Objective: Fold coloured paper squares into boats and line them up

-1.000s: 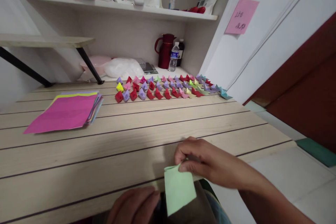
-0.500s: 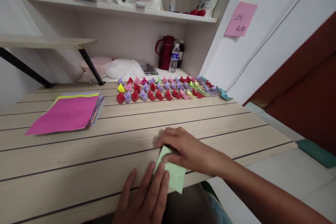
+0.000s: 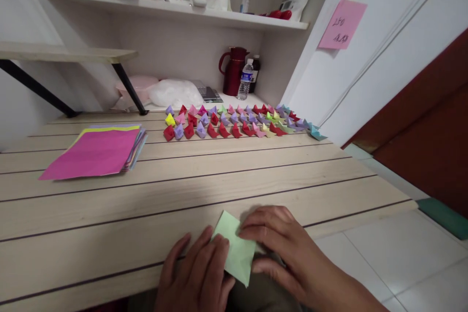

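A folded light green paper (image 3: 237, 252) lies tilted at the table's front edge, its lower corner sticking out past the edge. My left hand (image 3: 199, 273) grips its left side, fingers on top and the thumb low by the lower corner. From the right, my right hand (image 3: 287, 251) takes hold of the paper's right edge, with fingertips on its upper part and the thumb near the lower part. What lies under the paper is hidden.
Rows of small folded paper boats (image 3: 224, 130) stand at the table's back. A stack of coloured paper sheets (image 3: 93, 153) lies at left, near a small raised shelf (image 3: 66, 52). A red jug (image 3: 234, 72) and a water bottle (image 3: 245, 80) stand behind the boats.
My right hand has moved right and toward me, from the paper's upper part to its right edge. My left fingers have curled more, and the paper has shifted slightly toward me.
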The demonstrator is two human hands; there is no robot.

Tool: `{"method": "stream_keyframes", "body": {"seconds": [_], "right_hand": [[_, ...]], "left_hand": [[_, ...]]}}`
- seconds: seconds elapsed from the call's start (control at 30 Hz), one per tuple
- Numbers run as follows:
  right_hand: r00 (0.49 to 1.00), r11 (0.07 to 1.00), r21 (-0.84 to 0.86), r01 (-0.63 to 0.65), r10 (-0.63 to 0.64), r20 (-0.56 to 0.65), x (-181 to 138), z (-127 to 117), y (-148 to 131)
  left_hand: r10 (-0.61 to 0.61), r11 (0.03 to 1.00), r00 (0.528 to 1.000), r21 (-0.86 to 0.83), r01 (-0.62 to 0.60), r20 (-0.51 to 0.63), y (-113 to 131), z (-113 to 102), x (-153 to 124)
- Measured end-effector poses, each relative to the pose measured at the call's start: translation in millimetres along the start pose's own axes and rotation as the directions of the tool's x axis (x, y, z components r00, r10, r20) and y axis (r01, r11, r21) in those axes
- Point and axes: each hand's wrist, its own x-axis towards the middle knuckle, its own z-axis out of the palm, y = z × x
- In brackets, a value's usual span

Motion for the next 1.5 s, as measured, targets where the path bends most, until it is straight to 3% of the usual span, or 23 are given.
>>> {"method": "stream_keyframes", "body": {"seconds": [0.23, 0.47, 0.57, 0.63, 0.8, 0.97, 1.17, 1.37, 1.5], "right_hand": [[0.991, 0.993, 0.031, -0.113, 0.115, -0.066, 13.0, 2.1, -2.4], [0.996, 1.000, 0.000, 0.015, -0.015, 0.089, 8.5, -4.4, 2.9], [0.999, 1.000, -0.001, -0.030, 0.030, 0.043, 8.0, -1.6, 2.5], [0.998, 0.998, 0.019, -0.061, 0.061, 0.006, 8.7, 0.8, 0.8], [0.991, 0.992, 0.039, -0.122, 0.124, -0.040, 12.8, 5.7, -3.5], [0.966, 0.972, -0.035, -0.231, 0.225, -0.130, 18.0, 14.8, -4.8], [0.942, 0.943, -0.120, -0.310, 0.288, -0.175, 22.3, 21.9, -5.8], [0.942, 0.935, -0.160, -0.315, 0.288, -0.171, 26.2, 21.2, -6.5], [0.949, 0.939, -0.171, -0.297, 0.272, -0.159, 26.7, 19.8, -6.3]], "left_hand": [[-0.130, 0.991, 0.991, 0.043, 0.130, -0.017, 6.6, 1.6, 3.6], [-0.100, 0.995, 0.994, 0.023, 0.099, 0.036, 2.0, -1.4, 3.2], [-0.092, 0.996, 0.995, 0.001, 0.092, 0.024, 3.9, -2.1, 4.4], [-0.148, 0.989, 0.989, -0.015, 0.148, 0.006, 8.5, -1.9, 5.8], [-0.375, 0.916, 0.927, -0.164, 0.367, -0.018, 20.2, -2.2, 10.3], [-0.506, 0.828, 0.860, -0.241, 0.506, 0.068, 17.5, -6.6, 16.9], [-0.309, 0.949, 0.951, -0.057, 0.310, 0.031, 7.7, -5.3, 13.3], [-0.321, 0.946, 0.935, -0.003, 0.324, -0.153, 13.8, -1.5, 7.2], [-0.204, 0.972, 0.956, 0.071, 0.223, -0.210, 18.5, 0.5, 6.3]]}}
